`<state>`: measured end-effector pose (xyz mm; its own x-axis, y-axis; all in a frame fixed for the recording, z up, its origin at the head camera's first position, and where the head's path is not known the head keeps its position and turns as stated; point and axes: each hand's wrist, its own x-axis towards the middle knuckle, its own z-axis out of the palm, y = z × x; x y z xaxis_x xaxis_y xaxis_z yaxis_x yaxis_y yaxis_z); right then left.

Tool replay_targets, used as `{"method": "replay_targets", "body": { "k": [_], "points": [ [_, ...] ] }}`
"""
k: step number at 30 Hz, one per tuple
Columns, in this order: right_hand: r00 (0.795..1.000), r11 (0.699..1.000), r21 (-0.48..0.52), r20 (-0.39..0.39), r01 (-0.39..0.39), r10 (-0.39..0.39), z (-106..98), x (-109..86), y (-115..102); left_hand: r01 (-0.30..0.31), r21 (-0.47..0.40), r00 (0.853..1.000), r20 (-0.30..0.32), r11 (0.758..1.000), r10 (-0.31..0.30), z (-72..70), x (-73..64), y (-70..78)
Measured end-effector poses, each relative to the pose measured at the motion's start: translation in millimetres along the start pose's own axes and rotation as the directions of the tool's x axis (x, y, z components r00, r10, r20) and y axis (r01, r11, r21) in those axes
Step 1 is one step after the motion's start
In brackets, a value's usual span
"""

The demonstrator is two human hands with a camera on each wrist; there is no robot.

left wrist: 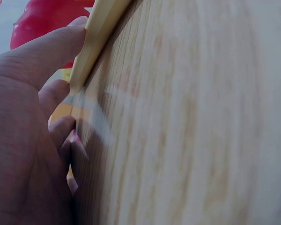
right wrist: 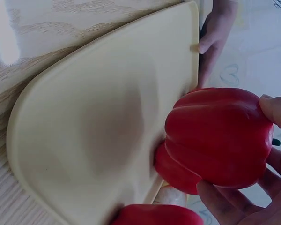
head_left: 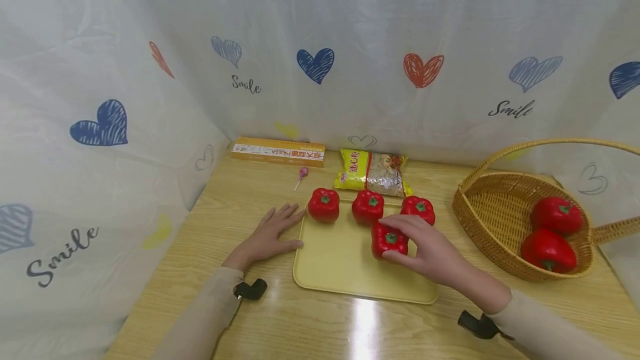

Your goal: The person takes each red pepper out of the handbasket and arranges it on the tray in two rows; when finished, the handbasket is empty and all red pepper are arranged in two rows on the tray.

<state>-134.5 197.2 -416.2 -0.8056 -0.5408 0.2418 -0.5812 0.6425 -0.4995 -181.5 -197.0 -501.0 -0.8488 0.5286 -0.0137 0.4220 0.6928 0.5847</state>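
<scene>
My right hand (head_left: pixel 434 249) holds a red bell pepper (head_left: pixel 389 242) over the yellow tray (head_left: pixel 340 271), thumb on one side and fingers on the other. In the right wrist view that bell pepper (right wrist: pixel 220 136) appears raised off the tray, its green stem toward the palm. Along the tray's back edge sit three more red bell peppers: one at the left corner (head_left: pixel 324 205), one mid-row (head_left: pixel 368 208), one at the right (head_left: pixel 418 209), partly behind my right hand. Palm down at the tray's left side, my left hand (head_left: pixel 270 236) touches the rim with extended fingers.
A wicker basket (head_left: pixel 482 238) with a tall handle stands at the right, two red bell peppers (head_left: pixel 549 251) inside. Behind the tray lie a yellow pasta bag (head_left: pixel 372 173), a pink lollipop (head_left: pixel 303 172) and a long orange pasta box (head_left: pixel 278 151). A printed white curtain (head_left: pixel 365 110) hangs behind.
</scene>
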Motion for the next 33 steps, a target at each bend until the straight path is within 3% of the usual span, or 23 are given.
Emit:
{"method": "replay_targets", "body": {
  "k": [21, 33],
  "points": [
    [0.998, 0.997, 0.079, 0.058, 0.019, -0.024, 32.6, 32.9, -15.4, 0.002, -0.016, 1.000, -0.004, 1.000, -0.002, 0.4, 0.2, 1.1],
    [0.997, 0.992, 0.100, 0.032, 0.073, -0.077, 52.6, 50.2, -25.3, 0.004, -0.008, 1.000, -0.001, 1.000, -0.004, 0.9, 0.7, -1.1]
  ]
}}
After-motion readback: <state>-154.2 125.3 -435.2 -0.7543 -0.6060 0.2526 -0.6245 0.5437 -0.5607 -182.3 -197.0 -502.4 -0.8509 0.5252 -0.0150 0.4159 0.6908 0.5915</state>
